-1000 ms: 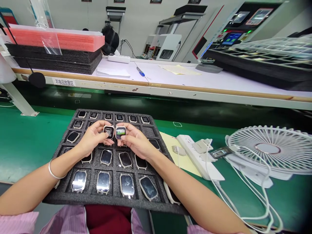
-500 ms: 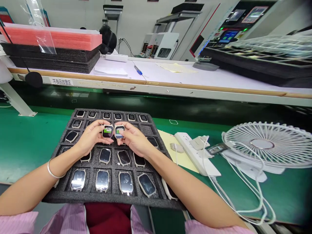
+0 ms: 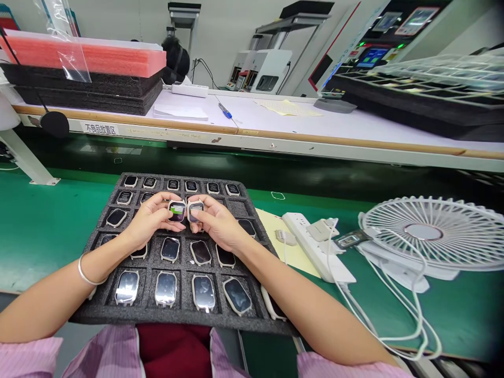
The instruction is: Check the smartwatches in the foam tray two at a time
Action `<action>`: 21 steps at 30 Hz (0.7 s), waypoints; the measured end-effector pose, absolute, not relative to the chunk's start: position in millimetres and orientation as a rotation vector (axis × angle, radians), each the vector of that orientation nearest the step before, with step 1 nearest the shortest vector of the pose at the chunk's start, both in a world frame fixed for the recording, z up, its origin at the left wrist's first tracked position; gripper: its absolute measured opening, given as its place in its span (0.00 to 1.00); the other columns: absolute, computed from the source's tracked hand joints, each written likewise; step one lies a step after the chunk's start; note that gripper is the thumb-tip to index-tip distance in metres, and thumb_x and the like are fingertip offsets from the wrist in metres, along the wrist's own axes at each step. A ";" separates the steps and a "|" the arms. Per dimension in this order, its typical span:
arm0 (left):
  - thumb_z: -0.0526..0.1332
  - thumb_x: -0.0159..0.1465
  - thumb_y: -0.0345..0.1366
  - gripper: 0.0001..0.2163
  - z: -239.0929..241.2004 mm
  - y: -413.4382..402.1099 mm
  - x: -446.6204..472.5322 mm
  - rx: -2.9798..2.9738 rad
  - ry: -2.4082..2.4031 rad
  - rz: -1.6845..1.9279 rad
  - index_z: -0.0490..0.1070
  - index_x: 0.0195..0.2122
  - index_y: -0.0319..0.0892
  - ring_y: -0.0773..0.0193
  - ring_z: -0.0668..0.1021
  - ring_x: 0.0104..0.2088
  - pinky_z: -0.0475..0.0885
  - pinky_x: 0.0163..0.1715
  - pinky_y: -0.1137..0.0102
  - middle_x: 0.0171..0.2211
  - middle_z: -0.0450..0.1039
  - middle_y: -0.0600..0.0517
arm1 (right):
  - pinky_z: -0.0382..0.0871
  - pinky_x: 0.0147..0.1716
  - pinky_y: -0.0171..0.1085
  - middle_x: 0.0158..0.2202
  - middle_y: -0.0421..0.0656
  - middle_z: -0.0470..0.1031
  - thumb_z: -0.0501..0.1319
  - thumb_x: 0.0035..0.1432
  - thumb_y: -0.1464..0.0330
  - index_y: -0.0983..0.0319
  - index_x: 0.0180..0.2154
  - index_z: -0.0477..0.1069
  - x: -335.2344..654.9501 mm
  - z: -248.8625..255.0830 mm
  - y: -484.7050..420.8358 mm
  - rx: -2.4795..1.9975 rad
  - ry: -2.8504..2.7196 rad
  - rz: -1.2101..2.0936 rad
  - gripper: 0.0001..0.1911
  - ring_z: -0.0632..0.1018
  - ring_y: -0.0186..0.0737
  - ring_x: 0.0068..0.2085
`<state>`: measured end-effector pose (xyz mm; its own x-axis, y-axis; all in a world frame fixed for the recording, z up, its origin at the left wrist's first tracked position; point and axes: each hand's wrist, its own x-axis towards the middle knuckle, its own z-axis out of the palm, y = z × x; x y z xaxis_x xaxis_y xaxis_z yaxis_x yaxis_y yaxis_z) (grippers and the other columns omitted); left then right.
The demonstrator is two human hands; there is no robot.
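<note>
The fingers of the left hand (image 3: 154,216) are pinching the left watch (image 3: 178,212), and those of the right hand (image 3: 216,221) the right watch (image 3: 196,206); both watches are sitting side by side above the foam tray (image 3: 185,316). Each is probably light and stiff, its glass slippery and scratch-prone, the rim offering the safer hold.

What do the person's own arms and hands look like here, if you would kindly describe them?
Pink, finely striped sleeves show near the bottom of the picture, leaving the forearms bare. The left hand wears no glove, and a thin, pale, silvery bangle circles that wrist. The right hand is ungloved too, with no bangle visible on its wrist.
</note>
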<state>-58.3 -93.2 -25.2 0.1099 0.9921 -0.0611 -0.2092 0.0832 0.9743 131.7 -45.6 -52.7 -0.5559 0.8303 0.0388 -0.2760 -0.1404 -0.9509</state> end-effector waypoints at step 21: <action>0.70 0.53 0.37 0.18 -27.4 -92.1 -60.4 1.075 1.014 1.203 0.69 0.43 0.41 0.61 0.84 0.26 0.82 0.30 0.70 0.33 0.78 0.55 | 0.71 0.32 0.36 0.35 0.37 0.76 0.70 0.54 0.65 0.58 0.48 0.68 134.1 -46.9 -47.8 -0.630 -1.372 1.842 0.21 0.78 0.34 0.28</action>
<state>-60.4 -92.1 -27.4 0.0946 0.9951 -0.0295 -0.1975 0.0478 0.9791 134.1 -47.8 -46.9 -0.6043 0.7955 0.0438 -0.2695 -0.1524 -0.9509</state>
